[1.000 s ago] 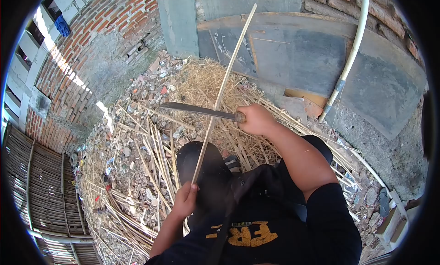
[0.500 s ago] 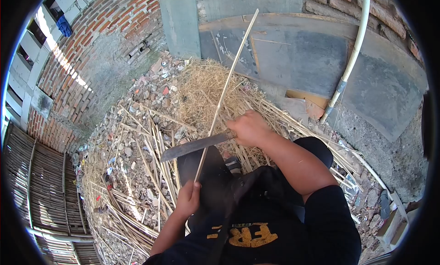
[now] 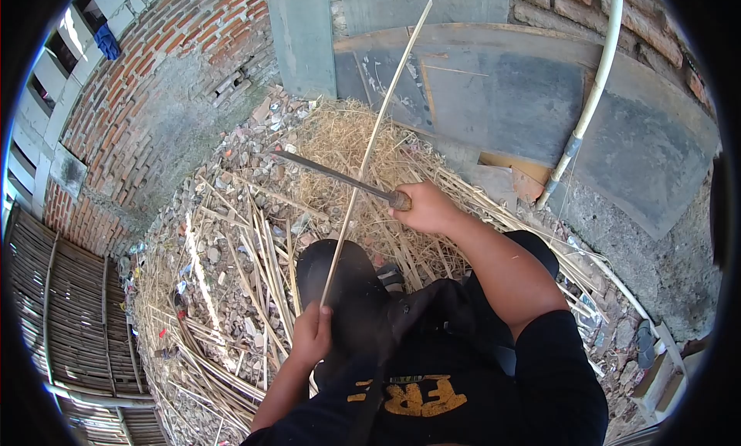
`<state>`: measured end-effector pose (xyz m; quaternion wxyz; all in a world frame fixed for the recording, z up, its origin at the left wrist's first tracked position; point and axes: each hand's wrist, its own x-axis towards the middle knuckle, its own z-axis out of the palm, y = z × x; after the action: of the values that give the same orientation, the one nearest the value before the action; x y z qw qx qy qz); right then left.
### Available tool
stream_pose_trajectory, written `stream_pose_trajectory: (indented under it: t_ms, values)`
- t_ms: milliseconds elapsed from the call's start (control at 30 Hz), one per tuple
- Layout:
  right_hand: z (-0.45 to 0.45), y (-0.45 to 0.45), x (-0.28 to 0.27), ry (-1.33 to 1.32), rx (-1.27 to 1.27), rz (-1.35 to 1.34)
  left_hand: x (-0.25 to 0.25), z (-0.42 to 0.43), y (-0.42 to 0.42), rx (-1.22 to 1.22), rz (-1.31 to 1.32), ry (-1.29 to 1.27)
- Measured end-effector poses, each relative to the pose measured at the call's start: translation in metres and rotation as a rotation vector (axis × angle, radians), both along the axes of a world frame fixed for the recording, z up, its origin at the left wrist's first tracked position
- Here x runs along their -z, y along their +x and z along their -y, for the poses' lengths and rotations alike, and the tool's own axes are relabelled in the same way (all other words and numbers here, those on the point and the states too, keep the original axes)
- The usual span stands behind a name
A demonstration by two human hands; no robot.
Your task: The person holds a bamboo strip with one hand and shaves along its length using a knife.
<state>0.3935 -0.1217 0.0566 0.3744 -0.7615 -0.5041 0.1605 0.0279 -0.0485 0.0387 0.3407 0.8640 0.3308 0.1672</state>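
My left hand (image 3: 310,334) is closed around the lower end of a long, pale bamboo strip (image 3: 374,139), which slants up and away past my knee. In my right hand (image 3: 424,207) is the wooden handle of a machete (image 3: 330,173). Its dark blade points left and crosses the strip around the middle, seen nearly edge-on; whether it touches the strip I cannot tell. Below the blade, the strip passes over my dark-trousered left knee (image 3: 328,265).
Split bamboo strips (image 3: 266,253) lie over the rubble on the left, and more (image 3: 502,207) lie at right. A heap of straw-like shavings (image 3: 332,141) sits ahead. Grey boards (image 3: 502,91) lean on the wall beside a white pipe (image 3: 598,83). A bamboo fence (image 3: 77,315) stands left.
The machete has moved up along the strip, away from my knee, and its blade has turned nearly edge-on. My left hand has shifted slightly left, still holding the strip.
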Motion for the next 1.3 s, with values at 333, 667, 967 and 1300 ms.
stream_pose_trajectory:
  t_ms: [333,667,967,1300]
  values:
    - [0.006,-0.026,-0.009,-0.032,-0.2,0.46,-0.001,-0.001,0.006,-0.017,-0.017,0.006]
    - [0.005,0.017,-0.006,-0.071,0.102,0.401,0.002,-0.006,0.0,0.057,-0.067,-0.052]
    - [0.004,0.003,-0.004,-0.062,0.063,0.148,0.002,0.002,-0.001,0.034,-0.012,-0.067]
    - [0.01,-0.019,-0.012,-0.044,-0.2,0.418,0.004,-0.004,0.0,0.026,-0.04,-0.047]
